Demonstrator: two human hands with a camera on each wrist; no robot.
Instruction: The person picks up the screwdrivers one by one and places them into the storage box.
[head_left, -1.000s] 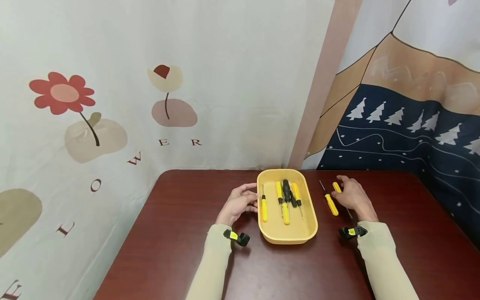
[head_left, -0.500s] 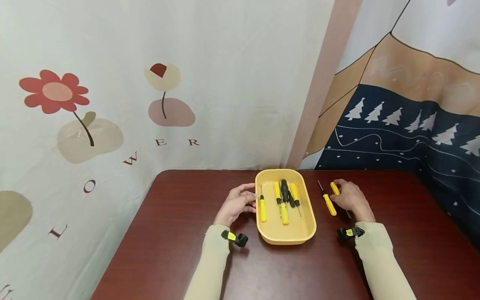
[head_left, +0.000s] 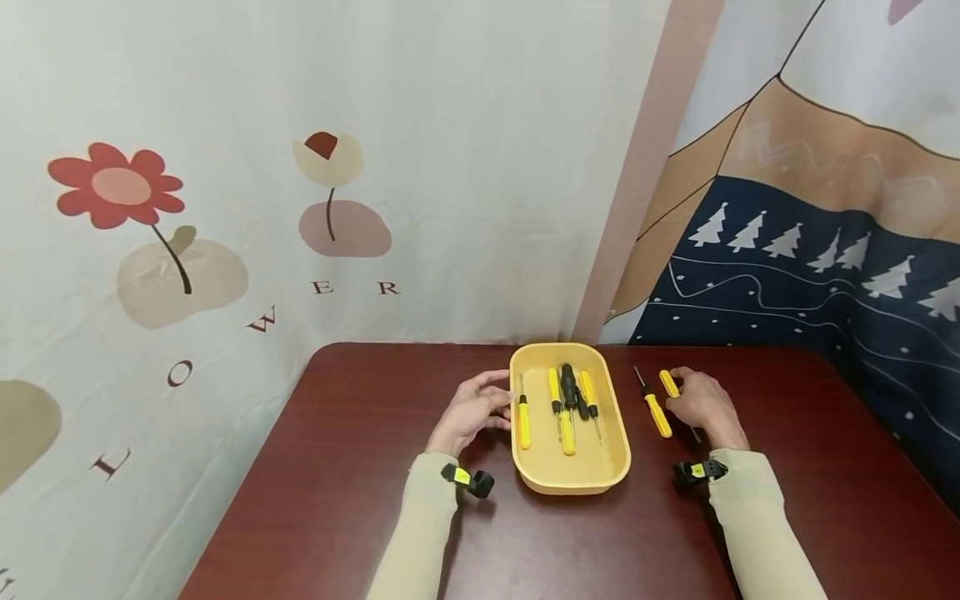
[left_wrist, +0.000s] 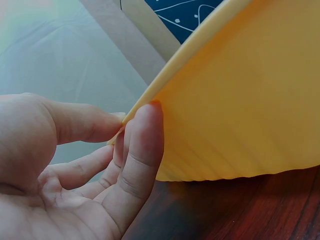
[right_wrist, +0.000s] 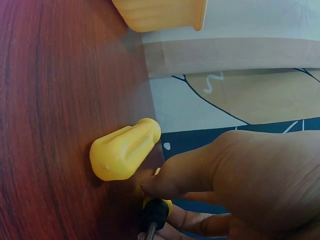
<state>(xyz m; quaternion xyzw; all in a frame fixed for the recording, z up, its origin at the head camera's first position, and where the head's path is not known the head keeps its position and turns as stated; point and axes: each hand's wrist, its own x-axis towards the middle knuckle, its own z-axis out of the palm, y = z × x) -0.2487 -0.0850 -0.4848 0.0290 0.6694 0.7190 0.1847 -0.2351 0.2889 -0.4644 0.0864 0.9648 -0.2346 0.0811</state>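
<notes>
A yellow plastic basin (head_left: 577,473) stands on the table with several screwdrivers lying inside. My left hand (head_left: 467,415) pinches its left rim; in the left wrist view the thumb lies at the rim and a finger rests against the outer wall (left_wrist: 240,100). To the right of the basin, my right hand (head_left: 703,406) grips a yellow-handled screwdriver (head_left: 668,382), its black collar (right_wrist: 155,212) showing below the thumb. Most of that handle is hidden by the fingers. A second yellow screwdriver (head_left: 658,417) lies on the table between the basin and this hand.
Inside the basin are a black-handled screwdriver (head_left: 568,387) and yellow ones, one (head_left: 524,425) along the left wall. The dark red wooden table (head_left: 592,550) meets a printed curtain (head_left: 465,208) at its back edge. Both wrists wear black straps.
My right fingers have closed round the yellow screwdriver, which is still low at the table. My left hand stays at the basin's rim. The head view has shifted slightly.
</notes>
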